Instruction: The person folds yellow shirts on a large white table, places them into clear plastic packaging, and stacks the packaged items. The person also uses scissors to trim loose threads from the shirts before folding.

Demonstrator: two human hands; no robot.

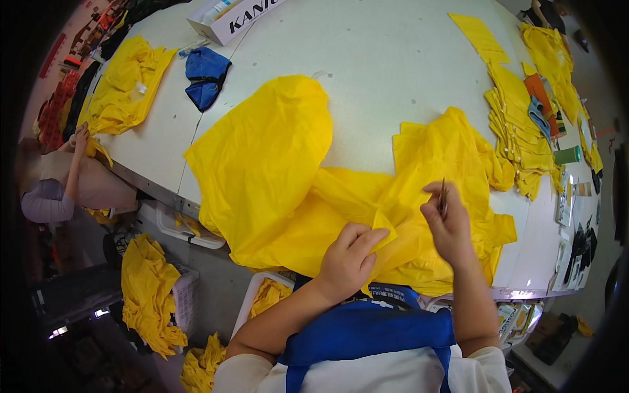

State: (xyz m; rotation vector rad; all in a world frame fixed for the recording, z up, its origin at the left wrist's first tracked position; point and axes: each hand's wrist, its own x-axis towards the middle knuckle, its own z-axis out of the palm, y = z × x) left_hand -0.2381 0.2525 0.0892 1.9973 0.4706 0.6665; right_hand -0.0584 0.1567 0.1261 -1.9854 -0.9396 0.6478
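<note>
A large yellow garment (265, 157) of thin, crinkled fabric lies spread on the white table in front of me. My left hand (347, 259) is closed on a folded edge of it, near its middle. Above the garment's right part, my right hand (449, 229) is raised with the fingers closed around small metal thread snips (443, 196). Their pointed tips stick up past my fingers, apart from the cloth in my left hand. My palm and fingers hide the rest of the snips.
A blue cloth pouch (206, 77) and an open box (229, 23) lie beyond the garment. At the right are stacked yellow pieces (517, 131) and a green cylinder (567, 155). Another person (62, 177) handles yellow cloth at the left. Baskets (185, 295) of yellow fabric stand below the table.
</note>
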